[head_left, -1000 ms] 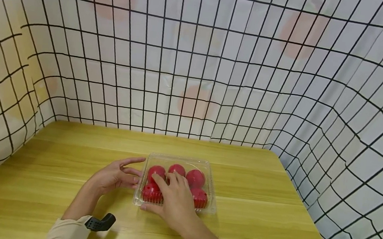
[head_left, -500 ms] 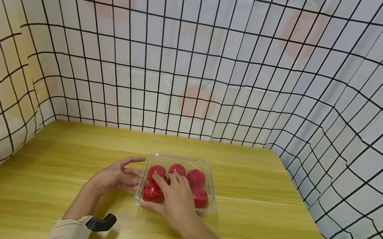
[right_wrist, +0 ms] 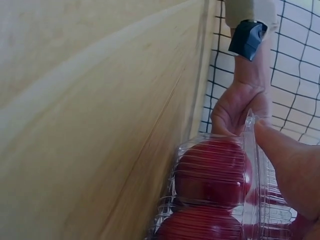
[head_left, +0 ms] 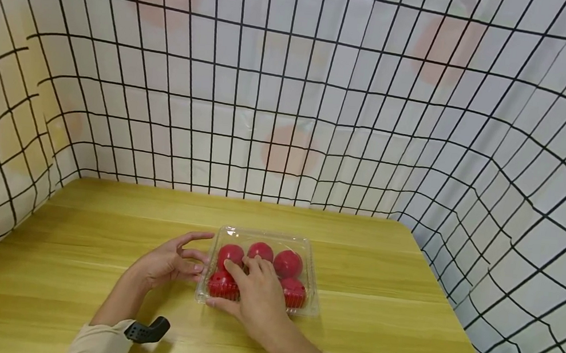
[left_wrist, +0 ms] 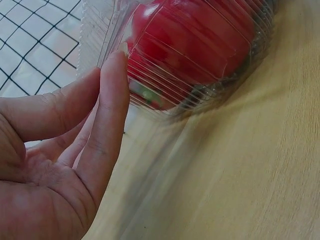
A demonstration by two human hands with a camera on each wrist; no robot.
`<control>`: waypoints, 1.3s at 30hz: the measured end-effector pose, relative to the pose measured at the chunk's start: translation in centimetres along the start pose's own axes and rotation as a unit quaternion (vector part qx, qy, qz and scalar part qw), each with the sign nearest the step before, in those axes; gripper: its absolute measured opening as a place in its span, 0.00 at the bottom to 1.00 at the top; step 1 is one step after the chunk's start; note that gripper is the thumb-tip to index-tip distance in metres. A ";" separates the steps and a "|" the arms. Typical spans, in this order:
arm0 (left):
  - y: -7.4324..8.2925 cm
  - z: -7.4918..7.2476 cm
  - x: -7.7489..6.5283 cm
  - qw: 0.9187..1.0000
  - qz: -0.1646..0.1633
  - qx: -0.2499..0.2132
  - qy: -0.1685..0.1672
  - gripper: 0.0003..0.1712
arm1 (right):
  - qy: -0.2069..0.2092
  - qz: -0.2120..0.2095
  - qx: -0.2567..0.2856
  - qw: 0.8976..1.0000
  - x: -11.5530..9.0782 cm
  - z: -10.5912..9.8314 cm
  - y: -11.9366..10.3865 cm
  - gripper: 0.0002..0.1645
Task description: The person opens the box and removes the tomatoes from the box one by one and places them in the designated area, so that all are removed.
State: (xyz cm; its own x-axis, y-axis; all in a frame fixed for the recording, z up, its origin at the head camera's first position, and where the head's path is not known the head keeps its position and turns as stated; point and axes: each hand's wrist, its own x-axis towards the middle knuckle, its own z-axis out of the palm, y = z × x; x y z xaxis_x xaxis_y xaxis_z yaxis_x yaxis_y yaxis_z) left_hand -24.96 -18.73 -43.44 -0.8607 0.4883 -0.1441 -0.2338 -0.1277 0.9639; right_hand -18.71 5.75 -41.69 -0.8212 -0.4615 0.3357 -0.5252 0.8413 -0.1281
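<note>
A clear plastic clamshell box (head_left: 311,271) sits on the wooden table, holding several round red tomato-like fruits (head_left: 288,264). One fruit (left_wrist: 195,40) shows a green patch through the ribbed wall in the left wrist view. At the box's left side is my left hand (head_left: 168,259), its spread fingertips right at the wall and rim. My right hand (head_left: 264,301) lies over the lid, fingers fanned across it and the thumb (right_wrist: 275,145) at the rim's front left corner. This hand hides part of the lid and some fruit.
The yellow wooden table (head_left: 378,301) spreads around the box. Behind it and along both sides stands a pale covering with a black grid (head_left: 291,102). A black device (head_left: 147,330) is strapped at the left sleeve.
</note>
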 end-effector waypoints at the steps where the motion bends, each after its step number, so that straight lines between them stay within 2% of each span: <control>1: 0.0 0.0 0.0 1.000 0.000 0.001 0.000 0.49 | 0.001 -0.001 -0.001 1.000 0.0 0.0 0.0 0.45; 19: -0.2 -0.3 0.2 1.000 0.011 0.003 -0.014 0.49 | 0.001 -0.006 -0.002 1.000 0.1 -0.1 0.0 0.44; 32: -0.3 -0.4 0.1 0.999 0.014 -0.019 -0.032 0.48 | -0.008 0.000 -0.009 1.000 0.0 0.0 0.0 0.45; 39: -0.4 -0.4 0.0 0.999 0.014 -0.018 -0.029 0.48 | -0.015 0.008 -0.002 1.000 0.0 0.1 0.0 0.46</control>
State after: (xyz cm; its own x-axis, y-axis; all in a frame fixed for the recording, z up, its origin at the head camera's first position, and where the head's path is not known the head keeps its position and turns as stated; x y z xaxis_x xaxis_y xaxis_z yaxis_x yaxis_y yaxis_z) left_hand -25.11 -19.04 -43.91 -0.8390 0.5341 -0.1034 -0.2274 -0.1717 0.9585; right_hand -18.70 5.72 -41.79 -0.8359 -0.4555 0.3062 -0.5106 0.8500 -0.1294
